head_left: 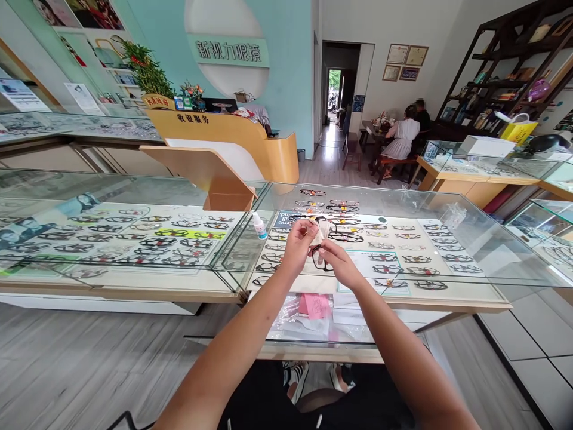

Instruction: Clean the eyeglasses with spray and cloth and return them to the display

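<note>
Both hands meet above the glass display case [376, 292] in the middle of the head view. My left hand [301, 242] is closed, its thumb and fingers pinching a pale cloth [323, 232]. Just right of it and slightly lower, my right hand [336, 258] is closed on dark-framed glasses [322, 260], which hang tilted below the fingers. The cloth lies against the upper part of the glasses; exact contact is too small to tell. A small white spray bottle [259, 226] with a blue label stands on the glass to the left.
Rows of glasses [163, 242] lie inside the cases. An open cardboard box [201, 173] stands on the left case's far side. An open drawer [358, 352] with plastic bags is near my lap. Two people [404, 134] sit at a table at the back right.
</note>
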A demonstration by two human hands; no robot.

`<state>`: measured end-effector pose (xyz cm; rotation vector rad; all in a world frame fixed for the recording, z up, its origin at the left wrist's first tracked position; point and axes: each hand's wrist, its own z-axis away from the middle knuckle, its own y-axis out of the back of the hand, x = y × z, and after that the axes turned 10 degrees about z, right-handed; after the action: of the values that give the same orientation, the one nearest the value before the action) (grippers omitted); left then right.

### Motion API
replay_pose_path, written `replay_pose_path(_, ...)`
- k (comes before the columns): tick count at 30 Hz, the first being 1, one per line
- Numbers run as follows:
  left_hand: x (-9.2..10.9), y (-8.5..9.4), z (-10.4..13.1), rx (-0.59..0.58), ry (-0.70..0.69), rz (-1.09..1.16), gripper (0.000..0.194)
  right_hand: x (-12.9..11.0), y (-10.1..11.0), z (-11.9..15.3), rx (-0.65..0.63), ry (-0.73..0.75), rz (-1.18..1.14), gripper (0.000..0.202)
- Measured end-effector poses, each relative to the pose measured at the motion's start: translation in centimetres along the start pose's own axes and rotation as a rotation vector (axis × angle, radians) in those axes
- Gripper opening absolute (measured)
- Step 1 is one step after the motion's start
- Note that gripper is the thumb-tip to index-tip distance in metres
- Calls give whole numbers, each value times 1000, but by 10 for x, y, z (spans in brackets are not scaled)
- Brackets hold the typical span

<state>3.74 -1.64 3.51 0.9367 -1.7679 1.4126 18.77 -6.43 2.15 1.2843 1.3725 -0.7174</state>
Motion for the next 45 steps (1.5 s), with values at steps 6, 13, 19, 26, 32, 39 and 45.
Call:
replay_pose_path(6,-1,2,1,-9,16,-7,52,1,-2,0,19,3,-29,31)
replay_pose_path(13,-2,8,-6,16,221,113,70,-1,-1,1,0,16,-29,35)
replay_pose_path(19,3,19,-13,-185,356,131,56,-6,0,2,-5,37,12,37)
replay_pose_path(26,9,23,-13,-302,278,172,52,-9,3,2,1,29,-40,37)
replay_pose_path(32,11,11,-3,-232,204,123,59,-4,1,1,0,4,-47,40)
replay_pose_path(39,1,0,0,-38,182,139,71,7,-9,0,58,9,24,47)
replay_pose_path(45,12,10,-5,-249,257,215,62,-6,2,0,88,37,-50,47)
